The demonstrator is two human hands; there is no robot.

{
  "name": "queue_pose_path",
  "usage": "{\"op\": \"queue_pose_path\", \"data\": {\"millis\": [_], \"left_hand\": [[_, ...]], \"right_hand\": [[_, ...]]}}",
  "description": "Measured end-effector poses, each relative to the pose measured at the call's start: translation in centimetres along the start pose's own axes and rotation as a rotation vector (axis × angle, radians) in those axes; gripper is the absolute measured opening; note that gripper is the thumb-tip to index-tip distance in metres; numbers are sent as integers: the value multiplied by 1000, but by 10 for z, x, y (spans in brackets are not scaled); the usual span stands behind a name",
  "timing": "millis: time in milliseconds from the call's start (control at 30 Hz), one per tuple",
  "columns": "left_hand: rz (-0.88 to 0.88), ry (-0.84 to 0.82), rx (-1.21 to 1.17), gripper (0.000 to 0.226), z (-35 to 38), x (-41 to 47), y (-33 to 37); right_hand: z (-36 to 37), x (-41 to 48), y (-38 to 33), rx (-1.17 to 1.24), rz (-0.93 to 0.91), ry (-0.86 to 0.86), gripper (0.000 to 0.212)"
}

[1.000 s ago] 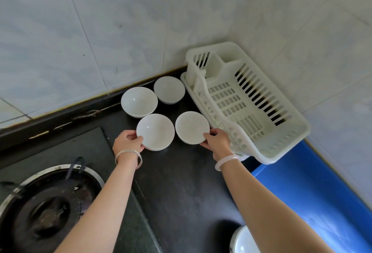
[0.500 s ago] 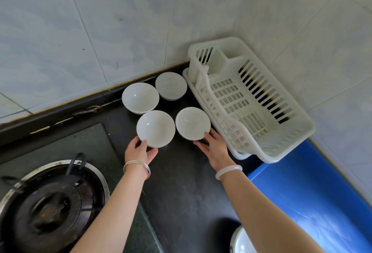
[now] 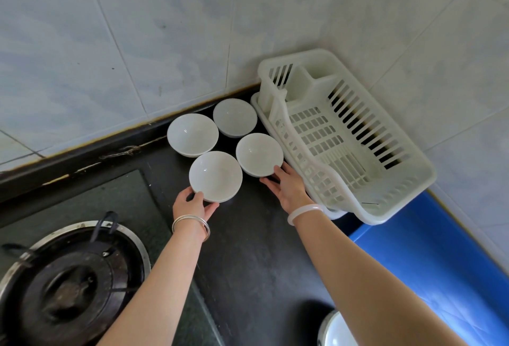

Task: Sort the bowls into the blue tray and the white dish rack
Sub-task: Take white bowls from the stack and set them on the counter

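Observation:
Several white bowls stand upright in a cluster on the dark counter. My left hand (image 3: 192, 204) grips the near edge of the near-left bowl (image 3: 215, 176), thumb on the rim and fingers under it. My right hand (image 3: 289, 187) holds the near edge of the near-right bowl (image 3: 259, 154) the same way. Two more bowls (image 3: 192, 134) (image 3: 234, 117) sit behind, by the wall. The white dish rack (image 3: 413, 180) lies empty to the right, against the corner. The blue tray (image 3: 440, 263) lies under the rack's near end, also empty.
A gas burner (image 3: 68, 285) with a black pan support sits at the lower left. A round white object (image 3: 336, 332) shows partly at the bottom edge, beside the blue tray. Tiled walls (image 3: 137, 29) close off the back and right.
Both hands slid from the bowls' sides to their near edges and closed on the rims. The bowls have stayed on the counter.

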State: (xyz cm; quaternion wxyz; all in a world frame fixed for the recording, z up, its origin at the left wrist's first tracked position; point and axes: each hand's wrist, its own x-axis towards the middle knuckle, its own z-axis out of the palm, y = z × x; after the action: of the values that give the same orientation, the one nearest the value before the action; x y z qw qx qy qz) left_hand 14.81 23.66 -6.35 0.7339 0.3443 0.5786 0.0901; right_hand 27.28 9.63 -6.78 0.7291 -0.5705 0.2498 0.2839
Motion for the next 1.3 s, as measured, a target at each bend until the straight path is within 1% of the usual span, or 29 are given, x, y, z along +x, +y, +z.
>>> {"op": "queue_pose_path", "data": {"millis": [267, 400, 500, 600, 733, 867, 967, 1033, 1100, 1167, 1233, 1300], "left_hand": [[10, 4, -25, 37, -1, 1, -4], [43, 5, -2, 37, 0, 1, -8], [110, -53, 51, 37, -2, -1, -15], [181, -92, 150, 44, -8, -6, -24], [234, -131, 306, 48, -17, -22, -40], [260, -264, 420, 42, -25, -51, -63], [288, -387, 587, 35, -28, -78, -86], [335, -471, 732, 34, -29, -97, -105], [398, -538, 911, 34, -28, -115, -125], [443, -583, 1035, 34, -28, -131, -145], [480, -633, 1126, 35, -26, -145, -164], [491, -677, 1182, 39, -25, -157, -180]], "right_hand": [[3, 0, -1, -47, 15, -5, 44], [0, -6, -2, -140, 26, -31, 47], [-5, -14, -1, -242, 12, -42, 51], [-16, -29, 0, -357, -45, -37, 50], [-45, -58, 1, -502, -145, -33, 41], [-90, -96, 5, -668, -250, -5, 37], [-135, -131, 13, -806, -335, 57, 34], [-166, -154, 22, -844, -366, 117, 29], [-196, -176, 33, -923, -383, 214, 24], [-223, -195, 46, -1010, -378, 313, 22], [-247, -211, 59, -1061, -384, 372, 24], [-267, -223, 72, -1118, -363, 398, 31]]}}
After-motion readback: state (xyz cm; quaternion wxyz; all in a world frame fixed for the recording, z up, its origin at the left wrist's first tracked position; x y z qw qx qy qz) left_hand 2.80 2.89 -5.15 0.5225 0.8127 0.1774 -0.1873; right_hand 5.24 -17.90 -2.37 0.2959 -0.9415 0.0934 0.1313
